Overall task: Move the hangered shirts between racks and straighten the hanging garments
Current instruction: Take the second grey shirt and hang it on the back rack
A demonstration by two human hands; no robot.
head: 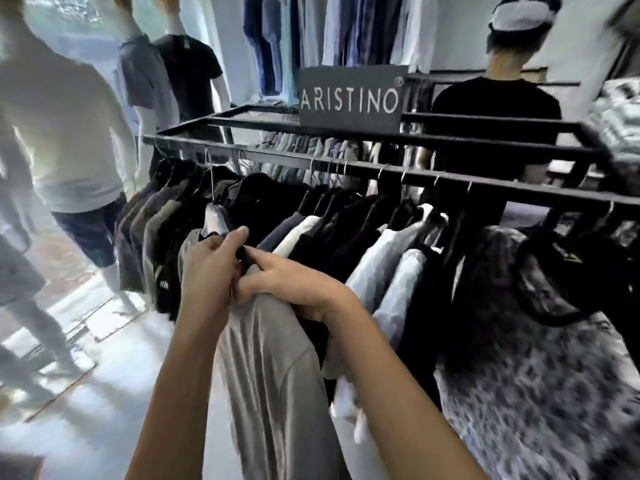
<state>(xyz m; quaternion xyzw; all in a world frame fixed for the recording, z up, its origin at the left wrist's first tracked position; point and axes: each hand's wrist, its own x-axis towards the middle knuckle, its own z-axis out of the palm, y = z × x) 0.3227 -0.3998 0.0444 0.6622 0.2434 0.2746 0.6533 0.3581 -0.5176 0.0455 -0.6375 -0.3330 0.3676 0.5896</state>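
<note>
Shop floor and black rack [450, 181] ahead, I have my left hand [207, 271] and right hand [294, 285] both gripping the grey shirt [270, 358] at its shoulder, just beneath the rail, and I'd judge it best to smooth downward evenly without tugging it off the hanger [213, 213].

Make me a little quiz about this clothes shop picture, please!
1. True or false: both hands, left hand and right hand, grip the grey shirt.
2. What word is on the sign on top of the black rack?
3. Which hangs at the rack's right end? A) patterned garment B) red coat C) yellow dress

Key: 1. true 2. ARISTINO 3. A
</note>
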